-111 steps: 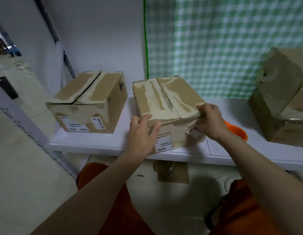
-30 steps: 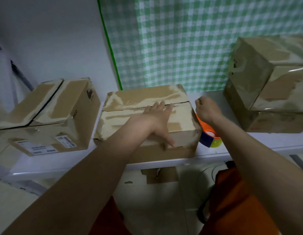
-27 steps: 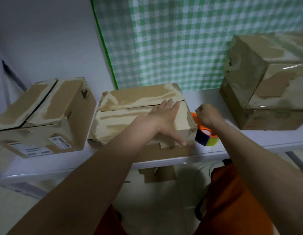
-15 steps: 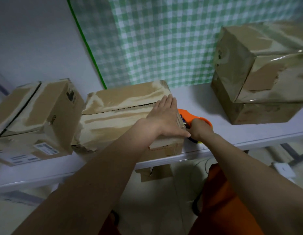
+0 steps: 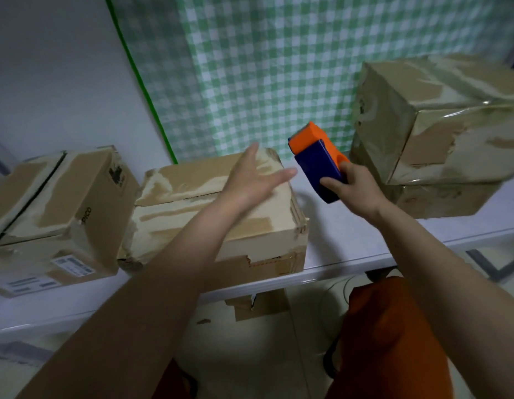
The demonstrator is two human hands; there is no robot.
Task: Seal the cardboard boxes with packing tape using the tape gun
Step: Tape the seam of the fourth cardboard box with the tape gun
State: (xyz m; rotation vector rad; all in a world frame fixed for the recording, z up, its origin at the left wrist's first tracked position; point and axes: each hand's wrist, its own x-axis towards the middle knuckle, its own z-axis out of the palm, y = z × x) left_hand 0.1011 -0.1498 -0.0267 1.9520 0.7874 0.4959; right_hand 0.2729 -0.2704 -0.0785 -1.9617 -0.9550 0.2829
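Observation:
A worn cardboard box (image 5: pixel 192 214) with its two top flaps closed along a seam sits in the middle of the white table (image 5: pixel 365 234). My left hand (image 5: pixel 252 180) hovers over the box's right end with fingers straight and spread. My right hand (image 5: pixel 353 188) grips an orange and blue tape gun (image 5: pixel 319 165), lifted above the table just right of the box, its orange end pointing up and away. A second box (image 5: pixel 57 208) with an open seam stands to the left.
Two taped boxes (image 5: pixel 440 133) are stacked at the right on the table. A green checked cloth (image 5: pixel 278 64) hangs behind. The table's front edge runs across the view; a scrap of cardboard (image 5: pixel 258 305) lies on the floor below. My orange-clad knees are underneath.
My right hand has picked the tape gun up off the table and raised it beside the box. My left hand has lifted from the flap and spread its fingers.

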